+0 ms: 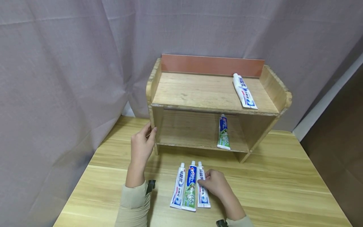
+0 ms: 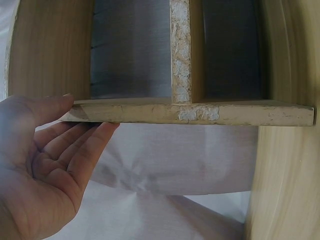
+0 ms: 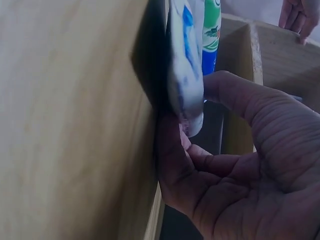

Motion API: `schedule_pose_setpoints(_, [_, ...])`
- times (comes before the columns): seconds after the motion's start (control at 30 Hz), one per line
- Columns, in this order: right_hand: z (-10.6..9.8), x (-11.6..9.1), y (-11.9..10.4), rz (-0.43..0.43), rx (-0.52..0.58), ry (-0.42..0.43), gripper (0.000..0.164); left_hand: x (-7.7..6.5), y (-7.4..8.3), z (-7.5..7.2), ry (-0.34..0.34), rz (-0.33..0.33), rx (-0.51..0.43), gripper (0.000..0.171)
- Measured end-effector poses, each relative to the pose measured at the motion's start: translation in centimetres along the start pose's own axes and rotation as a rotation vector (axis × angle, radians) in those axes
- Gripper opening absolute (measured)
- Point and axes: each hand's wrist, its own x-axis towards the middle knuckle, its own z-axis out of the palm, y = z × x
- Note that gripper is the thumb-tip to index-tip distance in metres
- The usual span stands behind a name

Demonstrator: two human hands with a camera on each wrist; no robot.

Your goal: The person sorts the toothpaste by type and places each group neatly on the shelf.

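My left hand [image 1: 141, 145] grips the left side panel of a small wooden shelf [image 1: 193, 91]. In the left wrist view its thumb lies on one face of the side panel [image 2: 250, 114] and the fingers on the other. On the table in front, three toothpaste tubes lie side by side, caps toward the shelf. My right hand [image 1: 218, 185] pinches the rightmost, a white toothpaste tube [image 1: 204, 197]; the right wrist view shows thumb and fingers around the white tube [image 3: 186, 75]. Beside it are a blue-and-green toothpaste tube [image 1: 189, 189] and another white toothpaste tube [image 1: 178, 187].
One white toothpaste tube [image 1: 244, 92] lies on the shelf's upper board, toward the right. A blue-and-green tube [image 1: 223, 132] rests on the lower board. Behind the shelf hangs a grey curtain [image 1: 71, 63], and a brown panel [image 1: 337, 126] stands at the right.
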Motion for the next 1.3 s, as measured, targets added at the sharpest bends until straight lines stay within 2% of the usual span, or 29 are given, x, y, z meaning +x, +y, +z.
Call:
schedule_pose_setpoints(0.83, [-0.4,1.1,0.9,0.033,0.056,-0.033,0.025,0.1,0.1,0.0,0.005,0.019,0.004,0.031])
schedule_pose_setpoints(1.3, [-0.5,0.9,0.8,0.047,0.07,-0.053,0.025,0.1,0.1,0.1,0.008,-0.032,-0.014,0.034])
